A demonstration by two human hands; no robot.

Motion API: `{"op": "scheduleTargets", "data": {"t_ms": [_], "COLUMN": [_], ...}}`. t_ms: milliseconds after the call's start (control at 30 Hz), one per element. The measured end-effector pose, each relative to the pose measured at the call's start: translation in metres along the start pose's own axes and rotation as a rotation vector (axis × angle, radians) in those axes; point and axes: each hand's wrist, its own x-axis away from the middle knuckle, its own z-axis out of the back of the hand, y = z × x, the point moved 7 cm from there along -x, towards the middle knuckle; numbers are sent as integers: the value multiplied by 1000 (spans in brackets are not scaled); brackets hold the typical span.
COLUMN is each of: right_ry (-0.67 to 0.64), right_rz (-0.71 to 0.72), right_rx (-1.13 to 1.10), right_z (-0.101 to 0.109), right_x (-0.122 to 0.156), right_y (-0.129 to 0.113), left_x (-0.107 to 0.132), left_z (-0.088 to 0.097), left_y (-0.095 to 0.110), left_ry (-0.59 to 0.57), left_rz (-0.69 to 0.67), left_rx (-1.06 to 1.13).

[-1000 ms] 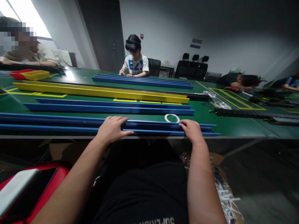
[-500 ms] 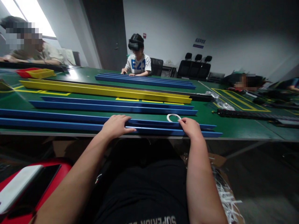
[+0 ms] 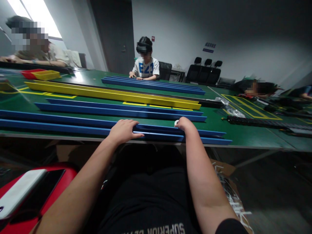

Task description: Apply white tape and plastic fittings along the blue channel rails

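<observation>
My left hand (image 3: 123, 130) lies flat on the nearest long blue rail (image 3: 60, 127) at the table's front edge, fingers stretched out and thumb along the rail's lip. Further right, my right hand (image 3: 184, 125) reaches over the same rail. Its fingers are curled down around a small white ring (image 3: 175, 123). Only a sliver of the ring shows at the hand's left side.
On the green table (image 3: 243, 135) lie more blue rails (image 3: 122, 110), a long yellow rail (image 3: 109, 95) and black strips (image 3: 255, 121) at the right. Red and yellow bins (image 3: 41, 74) stand far left. Other people sit around the table. A red case (image 3: 29, 195) lies beside my left leg.
My right hand has slid left and forward over the white ring, which is now almost covered. My left hand stays on the blue rail. The view has shifted slightly.
</observation>
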Motion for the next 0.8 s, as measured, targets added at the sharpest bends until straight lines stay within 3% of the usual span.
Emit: {"op": "scheduleTargets", "data": {"t_ms": [167,367,567,700,800], "right_ry": [-55,-2,178,375,462], "right_rz": [-8,47,159,246,263], "right_rx": [-19,-18,-118,-241,-192], "right_z": [-2,1,11,27,30], "right_x": [6,21,41,60,78], "right_y": [2,-5,-17,-28,-40], "left_x": [0,1,1,0,0], "left_z": [-1,-1,-1,-2,-3], "left_y": [1,1,0,-1,-2], "left_ry": [22,29,39,48,46], "left_rz": [1,20,20,24,33], "left_rx": [-10,-8,18,27,39]}}
